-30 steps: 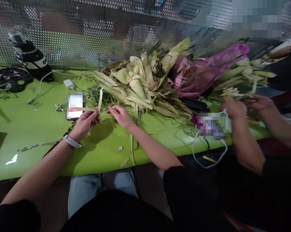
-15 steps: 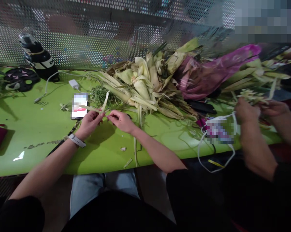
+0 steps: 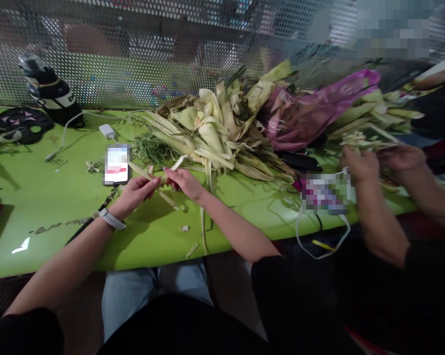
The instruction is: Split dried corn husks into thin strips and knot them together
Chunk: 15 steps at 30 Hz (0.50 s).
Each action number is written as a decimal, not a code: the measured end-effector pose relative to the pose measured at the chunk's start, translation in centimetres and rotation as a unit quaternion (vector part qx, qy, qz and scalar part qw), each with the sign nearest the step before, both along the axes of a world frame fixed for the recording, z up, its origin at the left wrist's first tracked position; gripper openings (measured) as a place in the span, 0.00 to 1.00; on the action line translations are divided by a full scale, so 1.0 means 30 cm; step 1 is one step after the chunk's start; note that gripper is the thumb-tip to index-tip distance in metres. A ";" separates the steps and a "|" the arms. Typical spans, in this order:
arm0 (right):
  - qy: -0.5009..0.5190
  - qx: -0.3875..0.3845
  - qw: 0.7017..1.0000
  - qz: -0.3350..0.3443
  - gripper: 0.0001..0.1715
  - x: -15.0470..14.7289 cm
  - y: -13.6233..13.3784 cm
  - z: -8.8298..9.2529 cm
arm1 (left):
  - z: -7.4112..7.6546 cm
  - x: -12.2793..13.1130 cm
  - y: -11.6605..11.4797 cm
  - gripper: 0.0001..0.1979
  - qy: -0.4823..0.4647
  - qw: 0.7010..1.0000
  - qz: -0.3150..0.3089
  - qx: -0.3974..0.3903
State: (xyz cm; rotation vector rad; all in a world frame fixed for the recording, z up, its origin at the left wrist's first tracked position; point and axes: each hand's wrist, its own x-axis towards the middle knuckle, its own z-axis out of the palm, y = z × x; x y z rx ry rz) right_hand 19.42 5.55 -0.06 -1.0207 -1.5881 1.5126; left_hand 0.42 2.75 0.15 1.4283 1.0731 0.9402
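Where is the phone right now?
Head view, left of centre: the phone lies flat on the green table, just beyond the left hand, with the white charger behind it.

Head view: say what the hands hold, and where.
Left hand pinches a pale husk strip near its middle; right hand, a shorter strip by its lower end.

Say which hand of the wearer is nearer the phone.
Left. The left hand lies just right of the phone; the right hand is farther right. Both pinch a husk strip.
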 end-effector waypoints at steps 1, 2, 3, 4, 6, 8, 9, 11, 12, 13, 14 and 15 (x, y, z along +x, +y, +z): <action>0.000 -0.002 1.000 -0.001 0.30 -0.002 0.000 -0.004 | 0.005 0.002 -0.004 0.20 0.020 1.000 -0.014 0.001; 0.002 0.005 1.000 -0.003 0.31 -0.005 -0.002 -0.007 | 0.009 0.003 -0.007 0.22 0.037 0.999 -0.026 0.002; 0.005 0.020 1.000 -0.007 0.32 -0.007 -0.004 -0.010 | 0.013 0.001 -0.009 0.22 0.049 0.998 -0.037 0.002; 0.008 0.039 0.999 -0.014 0.31 -0.009 -0.007 -0.012 | 0.015 -0.002 -0.009 0.22 0.057 0.997 -0.048 0.002; 0.004 0.068 0.997 -0.027 0.31 -0.013 -0.014 -0.013 | 0.017 -0.011 -0.008 0.21 0.066 0.995 -0.070 0.002; -0.002 0.070 0.997 -0.032 0.32 -0.017 -0.018 -0.013 | 0.015 -0.020 -0.007 0.19 0.066 0.994 -0.081 -0.003; -0.002 0.065 0.997 -0.031 0.32 -0.018 -0.018 -0.013 | 0.013 -0.022 -0.007 0.18 0.066 0.994 -0.084 -0.009; 0.002 0.051 0.998 -0.031 0.32 -0.017 -0.014 -0.009 | 0.004 -0.022 -0.007 0.18 0.055 0.995 -0.085 -0.022; 0.006 0.044 0.998 -0.032 0.32 -0.015 -0.010 -0.004 | -0.002 -0.020 -0.006 0.18 0.041 0.995 -0.083 -0.030; 0.010 0.038 0.999 -0.032 0.32 -0.011 -0.006 0.002 | -0.007 -0.017 -0.005 0.18 0.018 0.996 -0.078 -0.038; 0.014 0.034 0.999 -0.031 0.32 -0.005 -0.002 0.009 | -0.012 -0.014 -0.003 0.17 -0.010 0.996 -0.069 -0.047; 0.020 0.032 0.999 -0.030 0.31 0.002 0.002 0.018 | -0.015 -0.011 -0.001 0.16 -0.042 0.996 -0.054 -0.054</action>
